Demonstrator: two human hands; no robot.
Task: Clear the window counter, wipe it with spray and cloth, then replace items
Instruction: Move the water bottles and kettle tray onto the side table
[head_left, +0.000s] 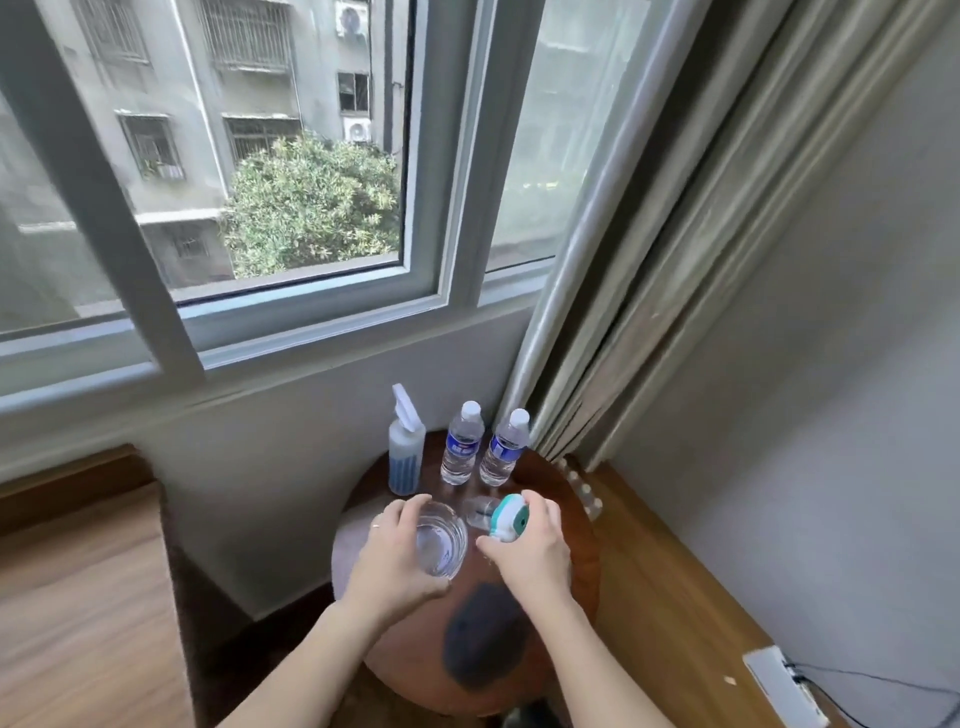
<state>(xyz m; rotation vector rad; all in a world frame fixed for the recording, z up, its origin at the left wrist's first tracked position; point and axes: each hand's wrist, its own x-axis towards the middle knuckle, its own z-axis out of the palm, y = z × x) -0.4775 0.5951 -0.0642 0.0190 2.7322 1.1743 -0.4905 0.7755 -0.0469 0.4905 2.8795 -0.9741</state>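
Observation:
A small round wooden table stands in the corner under the window. My left hand grips a clear drinking glass from its left side. My right hand holds a small white and teal device just above the tabletop. Behind it lies a second clear glass object. At the back stand a white spray bottle with blue liquid and two water bottles with white caps. A dark cloth lies on the near part of the table.
The white wall and window sill rise behind the table. A grey curtain hangs at the right, close to the water bottles. A wooden ledge runs along the right wall, with a white socket and cable on it. Another wooden surface lies at the left.

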